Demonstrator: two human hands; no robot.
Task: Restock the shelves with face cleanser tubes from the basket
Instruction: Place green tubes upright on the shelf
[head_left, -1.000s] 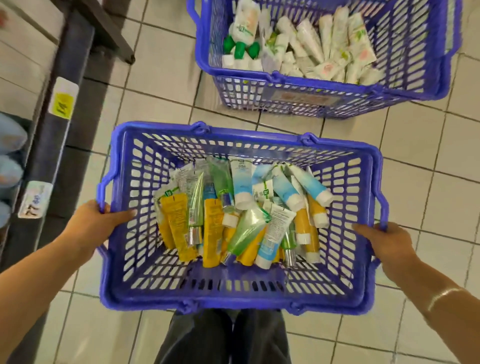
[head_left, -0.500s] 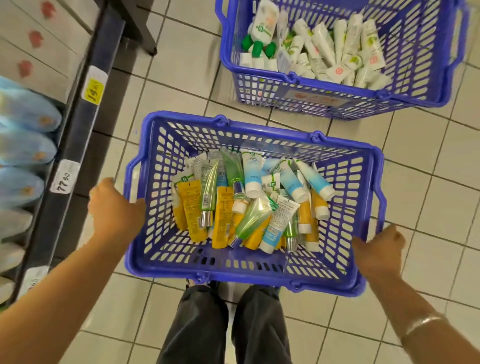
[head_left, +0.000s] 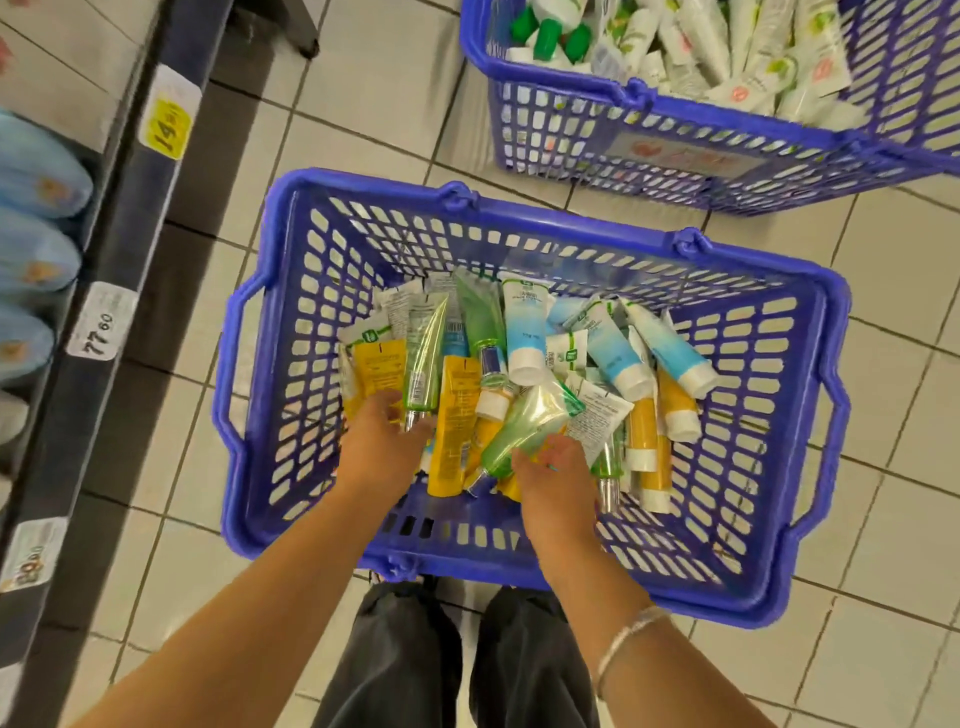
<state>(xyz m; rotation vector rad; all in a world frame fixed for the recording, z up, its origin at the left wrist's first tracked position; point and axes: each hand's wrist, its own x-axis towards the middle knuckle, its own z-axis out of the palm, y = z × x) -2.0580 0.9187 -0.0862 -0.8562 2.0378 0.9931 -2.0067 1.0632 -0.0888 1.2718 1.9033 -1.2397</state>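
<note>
Both your hands were down in the basket (head_left: 810, 312): left hand (head_left: 379, 441) and right hand (head_left: 550, 467) rested on the tubes (head_left: 524, 332), fingers loose, gripping nothing I could see. Grabbing from that jumble risked mixed varieties.

Blue lattice basket (head_left: 291, 364) holds yellow tubes (head_left: 457, 415), clear green tubes (head_left: 524, 431), blue-and-white tubes (head_left: 524, 332). At one o'clock, blue basket (head_left: 571, 130) of white tubes (head_left: 753, 47), green caps (head_left: 548, 36). Nine o'clock: yellow tag (head_left: 166, 127).

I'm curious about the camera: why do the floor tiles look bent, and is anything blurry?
Head view: the wide-angle lens bows the floor tiles and shelf edge; the far basket is smeared; the near basket and its tubes are sharper; light is even, without hard shadows.
</note>
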